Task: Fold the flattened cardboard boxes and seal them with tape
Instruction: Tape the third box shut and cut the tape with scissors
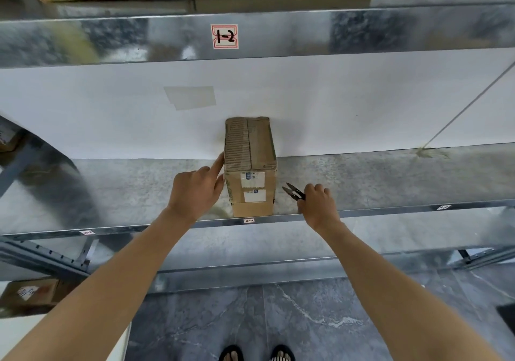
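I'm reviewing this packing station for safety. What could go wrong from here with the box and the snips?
1. The snips in the right hand have open blades pointing towards the box. A slip could nick the cardboard or the left hand, which touches the box's other side.
2. The box stands near the front edge of the shelf, so a sideways push might tip it off.

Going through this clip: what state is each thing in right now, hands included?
small cardboard box: flaps closed, seemingly taped along the top seam, standing on the metal shelf
left hand: fingers straight, touching the box's left side
right hand: grips the thread snips
thread snips: blades apart, pointing toward the box, clear of it
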